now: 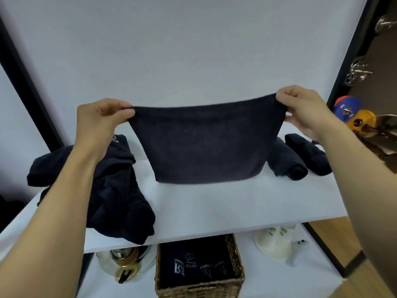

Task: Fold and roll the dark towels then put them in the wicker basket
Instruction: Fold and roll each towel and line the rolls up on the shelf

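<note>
Bare forearms, no sleeves; left hand (101, 119), right hand (300, 108) ungloved.

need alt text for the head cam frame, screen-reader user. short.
A left hand and right hand hold a dark towel stretched by its top corners above a white shelf. A heap of unfolded dark towels lies at left and two rolled towels at right. Below, a wicker basket holds rolled towels with light logos.
</note>
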